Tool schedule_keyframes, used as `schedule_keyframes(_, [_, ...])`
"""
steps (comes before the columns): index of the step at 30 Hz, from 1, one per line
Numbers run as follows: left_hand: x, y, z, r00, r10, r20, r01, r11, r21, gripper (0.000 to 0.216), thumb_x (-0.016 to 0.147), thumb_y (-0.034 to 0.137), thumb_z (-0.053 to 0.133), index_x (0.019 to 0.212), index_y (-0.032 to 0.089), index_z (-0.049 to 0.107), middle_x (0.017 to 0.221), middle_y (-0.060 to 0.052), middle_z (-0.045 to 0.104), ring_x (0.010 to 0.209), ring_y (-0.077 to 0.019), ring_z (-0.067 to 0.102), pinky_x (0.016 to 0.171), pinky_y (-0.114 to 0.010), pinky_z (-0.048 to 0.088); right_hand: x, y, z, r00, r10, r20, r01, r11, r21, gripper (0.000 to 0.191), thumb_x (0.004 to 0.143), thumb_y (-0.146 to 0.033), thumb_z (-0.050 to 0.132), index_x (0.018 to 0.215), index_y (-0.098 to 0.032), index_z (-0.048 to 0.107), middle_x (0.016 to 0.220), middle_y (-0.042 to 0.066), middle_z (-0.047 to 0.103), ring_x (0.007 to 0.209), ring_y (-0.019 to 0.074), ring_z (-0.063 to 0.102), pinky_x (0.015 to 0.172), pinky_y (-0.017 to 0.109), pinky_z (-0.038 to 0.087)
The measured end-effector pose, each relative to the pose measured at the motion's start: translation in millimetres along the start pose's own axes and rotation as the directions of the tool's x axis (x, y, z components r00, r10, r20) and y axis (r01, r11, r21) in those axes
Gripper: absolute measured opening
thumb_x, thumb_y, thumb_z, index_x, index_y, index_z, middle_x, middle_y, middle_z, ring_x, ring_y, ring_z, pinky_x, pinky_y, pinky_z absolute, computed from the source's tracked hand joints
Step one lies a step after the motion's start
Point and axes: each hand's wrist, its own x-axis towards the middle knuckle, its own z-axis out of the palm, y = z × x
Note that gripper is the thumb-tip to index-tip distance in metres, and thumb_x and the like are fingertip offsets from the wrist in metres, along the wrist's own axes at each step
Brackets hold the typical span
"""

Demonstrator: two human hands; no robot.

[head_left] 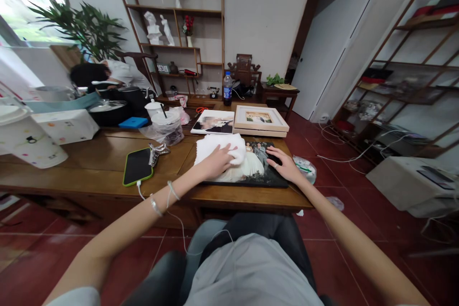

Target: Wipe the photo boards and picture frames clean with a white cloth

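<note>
A large dark photo print of a couple lies flat on the wooden table in front of me. My left hand presses a white cloth onto the print's left side, fingers curled on the cloth. My right hand rests flat on the print's right part with fingers spread. Behind the print sit a white framed photo on a stack and another photo print.
A green-cased phone with a white cable lies left of the cloth, next to crumpled foil. A lidded plastic cup, white boxes, a blue bottle and pots stand further back. Another person bends over the table at far left. Shelves line the right wall.
</note>
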Motion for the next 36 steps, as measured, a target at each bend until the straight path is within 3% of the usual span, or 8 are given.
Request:
schedule_keyframes(6, [-52,58,-14,0.989,0.146,0.036,-0.147,0.989,0.020,0.022,0.091,0.016,0.047,0.098,0.018,0.067,0.149,-0.010,0.036,0.141,-0.0313,0.025,0.107,-0.053,0.030,0,0,0,1.000,-0.001,0.003,0.001,1.000,0.003,0.038,0.086,-0.043,0.057,0.117,-0.023,0.066,0.131,0.011,0.057,0.126,0.0280,0.050,0.109,0.049,0.036])
schedule_keyframes(10, [-68,73,-16,0.971,0.234,0.043,-0.236,0.971,0.044,0.018,0.090,0.016,0.050,0.096,0.017,0.067,0.150,-0.008,0.034,0.141,-0.0296,0.024,0.110,-0.050,0.028,0,0,0,1.000,0.002,0.002,-0.002,1.000,0.000,0.039,0.086,-0.043,0.057,0.117,-0.023,0.066,0.131,0.012,0.057,0.125,0.0284,0.050,0.109,0.049,0.036])
schedule_keyframes(14, [-55,59,-12,0.973,0.229,0.017,-0.229,0.973,-0.001,0.023,0.093,0.016,0.045,0.105,0.019,0.064,0.151,-0.006,0.034,0.142,-0.0266,0.022,0.110,-0.047,0.028,0,1,0,1.000,-0.001,0.007,0.001,1.000,-0.002,0.038,0.086,-0.043,0.056,0.118,-0.023,0.065,0.131,0.011,0.057,0.125,0.0282,0.050,0.109,0.049,0.036])
schedule_keyframes(22, [17,7,1,0.997,0.069,-0.021,-0.071,0.987,-0.142,0.028,0.096,0.026,0.041,0.112,0.020,0.063,0.152,-0.007,0.029,0.144,-0.0277,0.017,0.112,-0.052,0.020,0,1,-1,1.000,0.001,0.024,0.000,1.000,-0.017,0.038,0.086,-0.041,0.056,0.119,-0.023,0.064,0.132,0.011,0.057,0.127,0.0272,0.049,0.110,0.048,0.034])
schedule_keyframes(27, [48,-12,11,0.995,-0.019,-0.096,0.008,0.993,-0.118,0.035,0.097,0.038,0.039,0.112,0.017,0.063,0.141,-0.011,0.048,0.142,-0.0298,0.023,0.110,-0.054,0.022,0,1,-2,1.000,-0.004,0.022,0.004,1.000,-0.014,0.037,0.086,-0.041,0.056,0.119,-0.024,0.064,0.131,0.010,0.057,0.126,0.0262,0.049,0.109,0.048,0.036])
schedule_keyframes(30, [51,-14,10,0.995,-0.034,-0.096,0.027,0.997,-0.075,0.034,0.098,0.034,0.037,0.111,0.016,0.063,0.134,-0.012,0.054,0.141,-0.0290,0.025,0.110,-0.053,0.024,0,0,-2,1.000,-0.004,0.013,0.004,1.000,-0.008,0.037,0.086,-0.042,0.056,0.117,-0.024,0.065,0.131,0.010,0.058,0.126,0.0266,0.050,0.109,0.048,0.036])
schedule_keyframes(36, [16,20,-1,0.999,0.028,-0.034,-0.028,0.999,-0.019,0.025,0.094,0.020,0.043,0.105,0.019,0.065,0.148,-0.009,0.038,0.141,-0.0291,0.025,0.108,-0.053,0.027,0,1,-1,1.000,-0.003,0.008,0.003,1.000,-0.002,0.038,0.086,-0.043,0.056,0.117,-0.024,0.065,0.130,0.010,0.058,0.126,0.0265,0.050,0.109,0.047,0.036])
